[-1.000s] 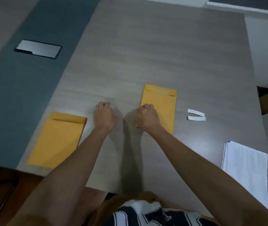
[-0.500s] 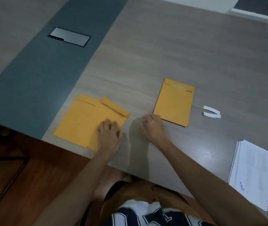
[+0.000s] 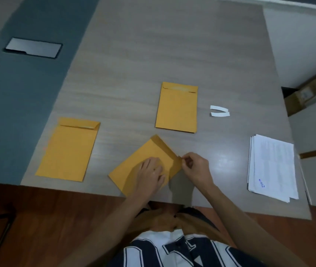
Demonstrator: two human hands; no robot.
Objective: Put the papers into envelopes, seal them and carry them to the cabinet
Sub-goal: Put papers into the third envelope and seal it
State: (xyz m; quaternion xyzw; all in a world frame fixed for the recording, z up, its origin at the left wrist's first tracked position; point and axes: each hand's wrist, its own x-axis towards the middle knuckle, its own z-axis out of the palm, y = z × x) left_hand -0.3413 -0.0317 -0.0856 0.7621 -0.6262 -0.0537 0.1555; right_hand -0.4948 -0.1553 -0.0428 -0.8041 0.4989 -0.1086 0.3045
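Tilted envelope [image 3: 143,166] yellow-tan, flap at upper right, lying at near table [image 3: 153,54] edge | pressed flat by left hand [image 3: 151,175] | flap corner pinched by right hand [image 3: 194,167] | since 0.5 s ago: separated from left envelope [image 3: 69,149].

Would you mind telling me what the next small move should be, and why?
Probably peel the strip off the tilted envelope's flap: the right hand pinches at the flap's end while the left hand presses the body flat. Two peeled white strips already lie nearby.

Bare-armed person in a jersey-style top

The white shirt [image 3: 174,251] bears large navy block lettering and buttons down the front; both forearms are uncovered, sleeveless.
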